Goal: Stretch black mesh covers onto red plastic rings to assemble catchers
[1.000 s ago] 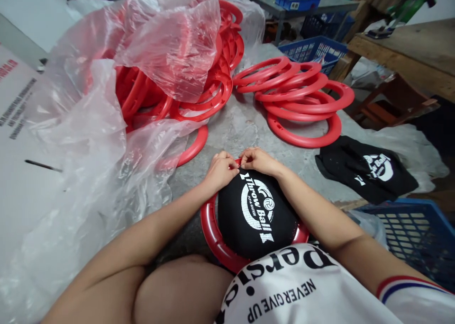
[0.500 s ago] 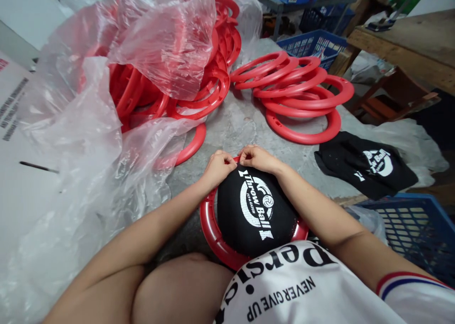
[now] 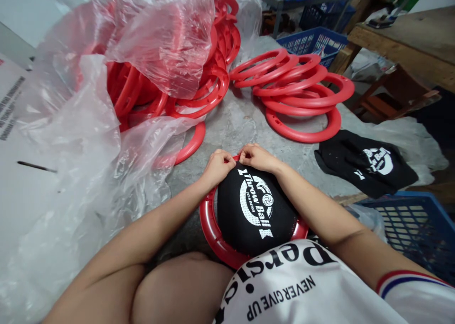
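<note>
A red plastic ring [image 3: 212,224] leans against my body at the table's front edge. Over its opening lies a round black fabric piece [image 3: 227,210] with a white "Throw Ball" print. At the ring's far rim, my left hand [image 3: 221,166] pinches the fabric's edge between thumb and fingers. Right beside it, my right hand [image 3: 256,157] also pinches the edge, fingertips almost touching those of the left. A short bit of red rim shows between the two hands. What lies under the fingertips is hidden.
Several red rings [image 3: 302,130] lie stacked loosely ahead on the grey table [image 3: 238,120]. Clear plastic bags [image 3: 167,44] hold more rings at left, near a white carton [image 3: 28,191]. Another black printed fabric [image 3: 366,165] lies right, above a blue crate [image 3: 408,220].
Almost nothing differs. Both hands stay pinched at the same place on the far rim, and the view has shifted very slightly.
</note>
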`<state>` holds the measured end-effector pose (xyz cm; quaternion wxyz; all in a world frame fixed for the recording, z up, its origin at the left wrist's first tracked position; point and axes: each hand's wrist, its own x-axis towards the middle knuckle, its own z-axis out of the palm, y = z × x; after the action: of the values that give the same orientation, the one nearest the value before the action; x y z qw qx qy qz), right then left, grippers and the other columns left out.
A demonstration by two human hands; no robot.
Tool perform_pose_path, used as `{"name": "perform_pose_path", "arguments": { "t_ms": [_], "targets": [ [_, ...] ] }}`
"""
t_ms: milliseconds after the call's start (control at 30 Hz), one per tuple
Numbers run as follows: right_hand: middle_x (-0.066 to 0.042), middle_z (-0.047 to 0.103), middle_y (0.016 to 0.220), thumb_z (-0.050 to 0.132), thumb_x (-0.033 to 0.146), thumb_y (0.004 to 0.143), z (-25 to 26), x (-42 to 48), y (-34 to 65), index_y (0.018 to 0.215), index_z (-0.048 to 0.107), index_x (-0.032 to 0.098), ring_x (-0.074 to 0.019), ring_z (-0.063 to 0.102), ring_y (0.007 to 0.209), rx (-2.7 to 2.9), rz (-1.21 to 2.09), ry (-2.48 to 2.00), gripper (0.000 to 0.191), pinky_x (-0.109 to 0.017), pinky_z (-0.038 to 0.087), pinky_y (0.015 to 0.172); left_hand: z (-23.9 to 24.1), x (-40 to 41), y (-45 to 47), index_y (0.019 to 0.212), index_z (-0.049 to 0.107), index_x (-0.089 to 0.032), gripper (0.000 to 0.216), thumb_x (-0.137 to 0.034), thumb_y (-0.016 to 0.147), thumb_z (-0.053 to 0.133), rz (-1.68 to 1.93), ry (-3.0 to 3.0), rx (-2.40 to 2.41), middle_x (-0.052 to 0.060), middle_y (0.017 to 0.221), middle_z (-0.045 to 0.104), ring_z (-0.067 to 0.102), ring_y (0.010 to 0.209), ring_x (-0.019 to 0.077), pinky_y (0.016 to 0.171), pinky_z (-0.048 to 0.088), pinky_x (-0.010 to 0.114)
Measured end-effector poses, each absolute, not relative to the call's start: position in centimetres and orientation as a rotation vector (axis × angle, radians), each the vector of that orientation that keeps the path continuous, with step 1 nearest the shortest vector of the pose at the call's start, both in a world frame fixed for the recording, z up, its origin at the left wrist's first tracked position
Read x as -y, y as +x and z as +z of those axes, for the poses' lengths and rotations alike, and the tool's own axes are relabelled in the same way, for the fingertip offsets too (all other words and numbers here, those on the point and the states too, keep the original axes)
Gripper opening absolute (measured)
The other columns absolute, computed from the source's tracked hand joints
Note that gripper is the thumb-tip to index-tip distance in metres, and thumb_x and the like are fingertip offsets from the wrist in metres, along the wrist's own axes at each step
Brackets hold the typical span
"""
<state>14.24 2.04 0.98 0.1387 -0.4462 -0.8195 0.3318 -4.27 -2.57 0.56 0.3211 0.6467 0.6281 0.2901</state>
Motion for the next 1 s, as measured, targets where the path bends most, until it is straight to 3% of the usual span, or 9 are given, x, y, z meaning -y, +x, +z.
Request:
{"name": "perform_pose_path", "arguments": {
  "t_ms": [500,1000],
  "targets": [
    [-0.003,0.072,0.095,0.062,0.017,0.083,0.99,-1.82,13.88,0.074,0.064,0.019,-0.019,0.061,0.095,2.334,0.93,-1.362,0.009,-0.035,0.042,0.102,0.68,2.38,-4.04,0.067,0.068,-0.019,0.009,-0.016,0.074,0.063,0.734,1.706,-1.693,0.003,0.089,0.065,0.062,0.086,0.0188,0.093,0.051,0.035],
    [-0.003,0.071,0.086,0.062,0.012,0.076,1.6,-1.62,13.7,0.066,0.061,0.018,-0.0148,0.06,0.079,2.31,0.945,-1.403,0.012,-0.023,0.045,0.076,0.8,2.06,-3.8,0.068,0.067,-0.017,0.009,-0.014,0.074,0.062,0.64,1.724,-1.741,0.002,0.086,0.062,0.059,0.078,0.0157,0.083,0.05,0.031]
  ]
}}
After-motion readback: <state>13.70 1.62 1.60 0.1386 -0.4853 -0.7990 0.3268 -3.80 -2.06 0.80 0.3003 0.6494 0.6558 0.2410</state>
